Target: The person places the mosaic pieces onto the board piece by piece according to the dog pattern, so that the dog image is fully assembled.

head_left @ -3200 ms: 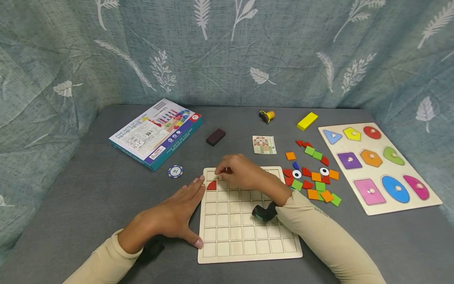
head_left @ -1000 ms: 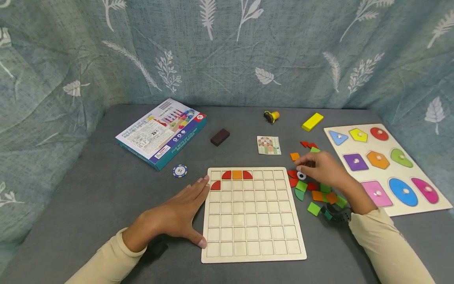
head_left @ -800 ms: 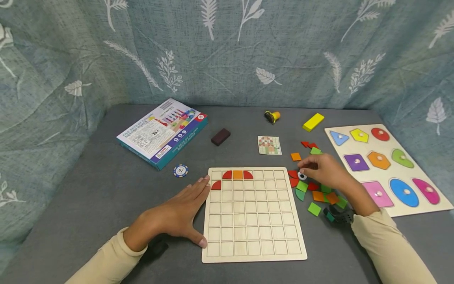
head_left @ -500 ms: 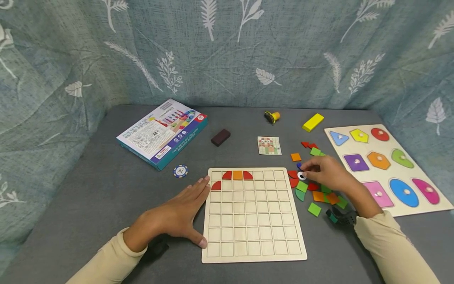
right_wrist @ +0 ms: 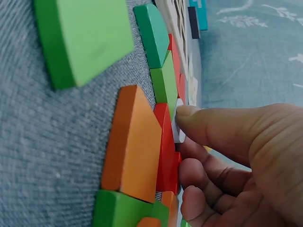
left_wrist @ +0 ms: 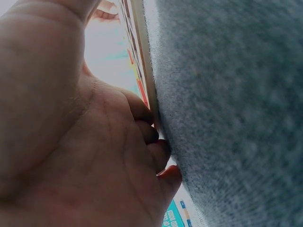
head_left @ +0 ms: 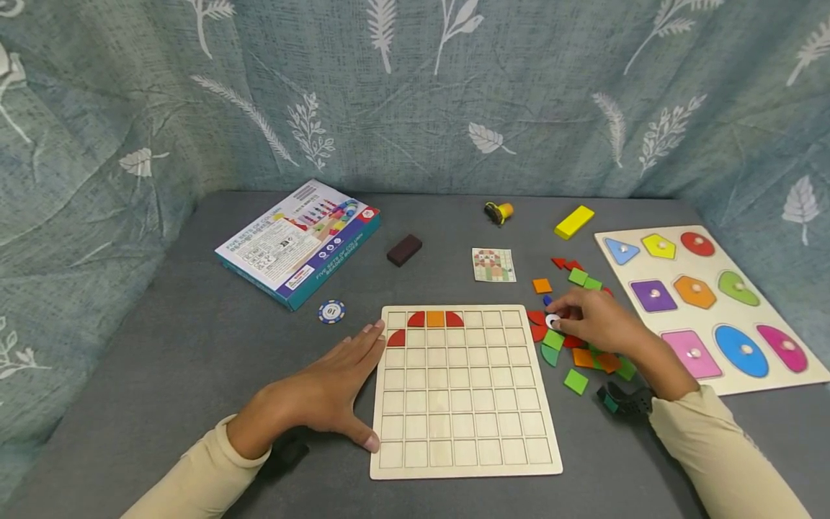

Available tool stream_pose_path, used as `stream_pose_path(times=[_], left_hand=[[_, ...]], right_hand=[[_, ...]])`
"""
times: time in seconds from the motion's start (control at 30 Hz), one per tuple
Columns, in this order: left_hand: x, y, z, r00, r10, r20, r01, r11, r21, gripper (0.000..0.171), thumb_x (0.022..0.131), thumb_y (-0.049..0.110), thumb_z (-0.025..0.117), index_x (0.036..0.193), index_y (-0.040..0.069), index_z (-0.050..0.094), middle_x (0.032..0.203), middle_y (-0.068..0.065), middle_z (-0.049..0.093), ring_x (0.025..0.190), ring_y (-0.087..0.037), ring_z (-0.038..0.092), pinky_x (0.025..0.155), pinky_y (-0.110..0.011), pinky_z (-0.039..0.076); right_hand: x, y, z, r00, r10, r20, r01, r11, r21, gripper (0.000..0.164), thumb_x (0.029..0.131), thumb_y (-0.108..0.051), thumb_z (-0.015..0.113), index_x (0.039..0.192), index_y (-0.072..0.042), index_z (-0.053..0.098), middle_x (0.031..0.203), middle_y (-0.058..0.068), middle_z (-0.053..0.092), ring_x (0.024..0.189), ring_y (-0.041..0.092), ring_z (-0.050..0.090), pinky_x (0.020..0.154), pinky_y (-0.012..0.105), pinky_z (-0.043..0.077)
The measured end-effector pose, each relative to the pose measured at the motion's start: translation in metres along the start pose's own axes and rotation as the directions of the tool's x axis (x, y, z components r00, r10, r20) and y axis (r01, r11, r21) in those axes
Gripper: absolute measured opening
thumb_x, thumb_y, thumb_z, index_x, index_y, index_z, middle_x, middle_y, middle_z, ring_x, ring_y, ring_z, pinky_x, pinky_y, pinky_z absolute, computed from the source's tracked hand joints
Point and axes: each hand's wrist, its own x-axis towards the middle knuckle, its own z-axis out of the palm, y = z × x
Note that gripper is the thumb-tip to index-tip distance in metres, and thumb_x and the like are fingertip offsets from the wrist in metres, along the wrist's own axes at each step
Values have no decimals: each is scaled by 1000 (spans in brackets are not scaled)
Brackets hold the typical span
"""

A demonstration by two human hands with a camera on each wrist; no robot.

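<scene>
My left hand (head_left: 311,393) lies with straight fingers along the left edge of a pale wooden grid board (head_left: 437,400), thumb and fingertips touching that edge. Along the board's top row sit a red quarter-round tile (head_left: 416,319), an orange square tile (head_left: 436,319) and a second red quarter-round; another red one (head_left: 396,338) lies in the row below. Right of the board, my right hand (head_left: 599,317) pinches a white eye disc (head_left: 552,321) low among loose tiles. In the right wrist view the thumb presses the disc's face, with the other fingers curled behind it.
Several loose green, orange and red tiles, including a green square (head_left: 576,382), lie around the right hand. A shape-puzzle board (head_left: 622,288) stands to their right. A picture card (head_left: 493,265), dark block (head_left: 405,250), yellow block (head_left: 573,222), poker chip (head_left: 331,311) and box (head_left: 285,267) lie farther back.
My right hand has left the board's top row, where red and orange tiles now show, and moved right to the loose tiles, closing on the eye disc. The left hand keeps its place.
</scene>
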Motion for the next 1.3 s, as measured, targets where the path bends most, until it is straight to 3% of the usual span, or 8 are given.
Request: stream_pose_path(times=[0.27, 0.67, 0.9, 1.1, 1.3], left_hand=[[0, -1, 0, 1000, 14, -6, -14, 1000, 6, 137, 60, 67, 81, 154, -3, 9, 161, -16, -3, 147, -32, 0, 115, -52, 9], [0, 0, 1, 1000, 6, -8, -6, 1000, 0, 138, 59, 69, 80, 154, -2, 9, 161, -16, -2, 147, -32, 1, 115, -51, 10], [0, 0, 1, 1000, 1, -12, -1, 1000, -2, 138, 59, 68, 81, 155, -1, 9, 161, -15, -3, 147, -31, 1, 116, -51, 10], [0, 0, 0, 1000, 6, -17, -6, 1000, -2, 138, 59, 67, 82, 154, -2, 9, 161, -16, -3, 147, -32, 1, 115, -52, 9], [-1, 0, 1, 1000, -1, -13, 1, 1000, -22, 138, 58, 66, 83, 154, -1, 9, 162, -14, -3, 147, -30, 0, 116, -50, 7]], right_hand=[[-2, -3, -1, 999, 41, 6, -42, 998, 38, 9, 91, -5, 68, 99, -2, 67, 83, 1, 59, 72, 18, 51, 60, 30, 46], [3, -3, -1, 995, -4, -101, 5, 1000, 9, 11, 92, -2, 64, 100, -3, 72, 92, 5, 65, 78, 19, 57, 69, 35, 50], [8, -12, -1, 993, -25, -116, 23, 999, -23, 15, 93, -6, 64, 105, -5, 73, 98, 6, 66, 83, 20, 56, 73, 38, 48], [15, -23, 4, 993, -51, -107, 60, 994, 88, 20, 94, -2, 62, 112, 0, 70, 106, 10, 64, 80, 20, 56, 67, 30, 49], [20, -31, 10, 995, -59, -83, 70, 987, 144, 18, 94, -5, 63, 110, 0, 70, 102, 8, 63, 76, 19, 56, 63, 29, 49]])
